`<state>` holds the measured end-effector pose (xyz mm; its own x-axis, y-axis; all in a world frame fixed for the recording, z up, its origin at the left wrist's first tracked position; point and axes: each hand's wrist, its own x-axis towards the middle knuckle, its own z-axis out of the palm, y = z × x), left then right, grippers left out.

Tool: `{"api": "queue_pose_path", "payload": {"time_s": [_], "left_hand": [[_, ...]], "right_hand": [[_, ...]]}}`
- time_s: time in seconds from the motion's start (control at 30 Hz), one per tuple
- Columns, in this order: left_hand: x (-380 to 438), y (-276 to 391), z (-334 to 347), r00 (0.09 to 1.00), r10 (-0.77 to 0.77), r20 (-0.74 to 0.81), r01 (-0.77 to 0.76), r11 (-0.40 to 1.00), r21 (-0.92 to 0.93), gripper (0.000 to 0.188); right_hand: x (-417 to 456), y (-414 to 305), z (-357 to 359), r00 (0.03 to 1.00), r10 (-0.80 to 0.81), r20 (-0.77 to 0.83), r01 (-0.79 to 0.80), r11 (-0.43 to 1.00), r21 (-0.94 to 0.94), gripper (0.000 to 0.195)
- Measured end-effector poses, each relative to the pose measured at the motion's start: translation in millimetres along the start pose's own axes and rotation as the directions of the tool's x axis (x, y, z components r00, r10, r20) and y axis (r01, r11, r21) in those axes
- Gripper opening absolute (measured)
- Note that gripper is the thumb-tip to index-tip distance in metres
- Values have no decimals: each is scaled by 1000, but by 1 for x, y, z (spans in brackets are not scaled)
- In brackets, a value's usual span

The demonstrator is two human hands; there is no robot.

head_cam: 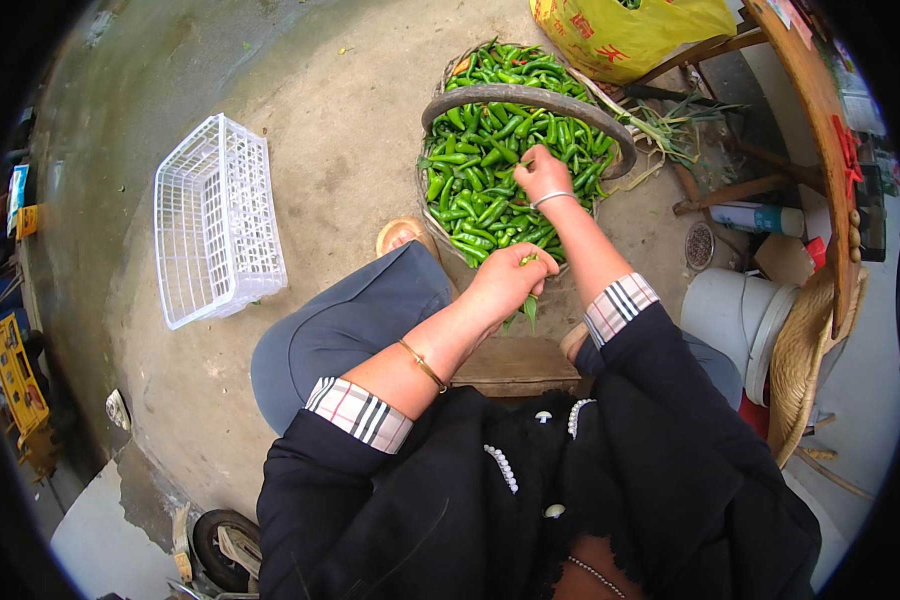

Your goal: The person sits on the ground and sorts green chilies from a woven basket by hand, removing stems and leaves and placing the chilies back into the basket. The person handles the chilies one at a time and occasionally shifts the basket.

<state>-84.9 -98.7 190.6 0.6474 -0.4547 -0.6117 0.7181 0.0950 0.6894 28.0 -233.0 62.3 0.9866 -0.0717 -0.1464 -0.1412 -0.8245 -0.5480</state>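
Note:
A round wicker basket with an arched handle is heaped with green chili peppers. My right hand, a silver bangle at the wrist, is over the heap below the handle, its fingertips pinched on a green chili pepper. Just outside the near rim, my left hand curls around small green pieces, perhaps pepper stems or a pepper; the fingers hide most of them. Green leaves hang below that hand; whether it holds them I cannot tell.
A white plastic crate lies on the concrete floor to the left. Behind the basket stands a yellow plastic bag, with green onions nearby. A white bucket and a straw hat are at right. A wooden stool is between my legs.

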Motion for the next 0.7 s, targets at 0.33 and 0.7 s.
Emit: {"api": "queue_pose_path", "payload": {"time_s": [0.33,0.7], "left_hand": [[12,-2,-14,926,172,-337,-254,943,-215,12],[5,0,-12,962,159,-222,-225,921,-318,20]], "right_hand": [[-82,-50,-86,950,-301,85,254,901,352,22],[-119,-41,-80,953,-174,247,-218,170,961,18]]}}
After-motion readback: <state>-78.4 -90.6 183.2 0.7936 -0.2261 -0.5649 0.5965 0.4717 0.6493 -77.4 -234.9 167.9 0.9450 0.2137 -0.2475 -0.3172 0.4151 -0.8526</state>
